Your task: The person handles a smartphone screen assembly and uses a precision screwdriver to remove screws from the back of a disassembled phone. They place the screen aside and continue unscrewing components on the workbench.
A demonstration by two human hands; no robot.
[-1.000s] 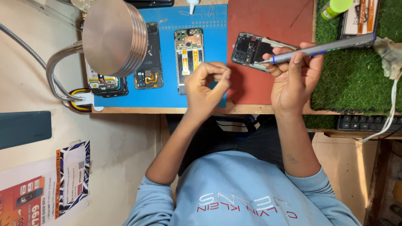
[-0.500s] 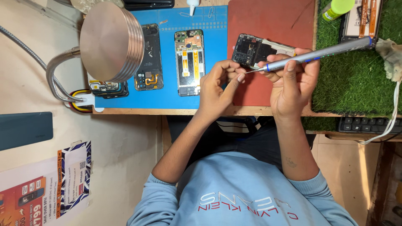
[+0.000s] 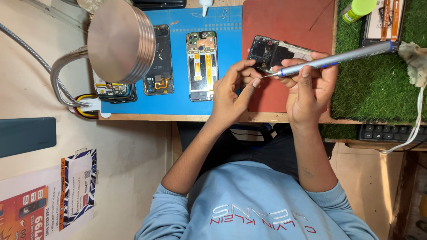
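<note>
My right hand point(image 3: 309, 89) grips a long silver screwdriver point(image 3: 338, 58) with blue rings, its tip pointing left. An opened black phone point(image 3: 267, 51) with bare circuitry is propped against that hand's fingers, over the red mat point(image 3: 289, 18). My left hand point(image 3: 231, 91) is pinched at the screwdriver's tip, thumb and forefinger together just below the phone's edge. Whether something tiny is between those fingers is too small to tell.
On the blue mat point(image 3: 227, 49) lie an opened phone with yellow flex strips point(image 3: 201, 64) and a dark one point(image 3: 159, 66). A copper lamp head point(image 3: 120, 42) hangs over the mat's left. Green turf point(image 3: 378, 89), a green bottle point(image 3: 358, 9), a cloth point(image 3: 413, 58) and a keyboard point(image 3: 387, 132) sit at right.
My left hand has moved up and right from the desk edge to the screwdriver's tip. The right hand with the screwdriver and phone has barely shifted.
</note>
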